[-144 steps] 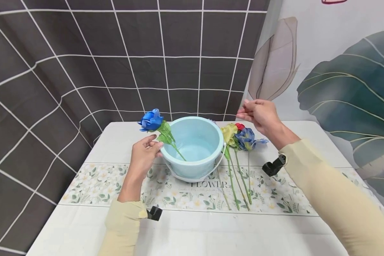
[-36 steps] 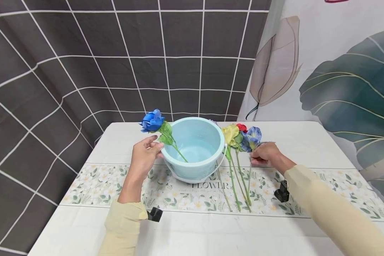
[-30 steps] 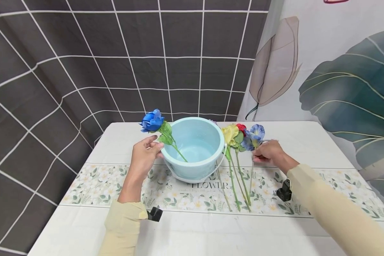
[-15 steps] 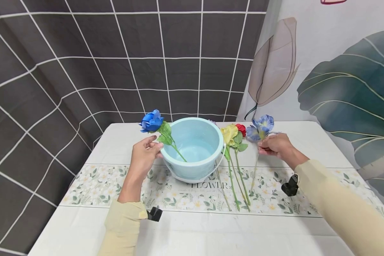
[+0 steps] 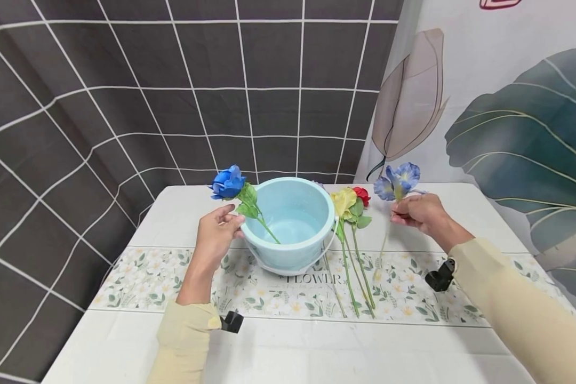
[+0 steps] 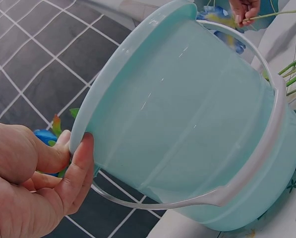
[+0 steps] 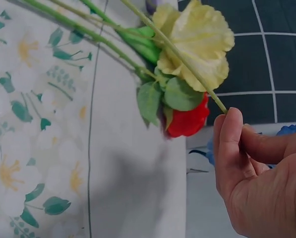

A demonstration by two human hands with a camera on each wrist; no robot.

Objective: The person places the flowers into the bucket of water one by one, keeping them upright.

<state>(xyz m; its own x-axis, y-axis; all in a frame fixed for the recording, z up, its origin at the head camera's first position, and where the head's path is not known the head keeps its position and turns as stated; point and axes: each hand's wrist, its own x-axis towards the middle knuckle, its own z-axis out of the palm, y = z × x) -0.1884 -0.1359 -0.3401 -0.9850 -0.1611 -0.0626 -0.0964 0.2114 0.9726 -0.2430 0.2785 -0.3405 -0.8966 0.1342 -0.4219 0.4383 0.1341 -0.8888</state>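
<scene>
My left hand (image 5: 216, 229) pinches the rim of a light blue bucket (image 5: 288, 257), thumb and fingers on either side of it in the left wrist view. A blue rose (image 5: 228, 182) stands in the bucket, its bloom leaning out over the left rim above that hand. To the right, my right hand (image 5: 420, 213) pinches the stem of a pale blue iris (image 5: 398, 180) just below its bloom. The iris is raised beside the other flowers, its thin stem (image 7: 182, 59) slanting down over the tablecloth. The bucket's white handle (image 6: 247, 173) hangs down.
Right of the bucket lie a yellow flower (image 5: 343, 201) and a red rose (image 5: 361, 196), their stems pointing toward me. A bit of purple bloom (image 5: 318, 184) shows behind the bucket. A dark checked curtain (image 5: 211, 106) hangs behind the white table (image 5: 288, 346).
My right hand has come down, taken the iris by its stem, and lifted it up and rightward from the pile. The left hand, bucket and blue rose have stayed in place.
</scene>
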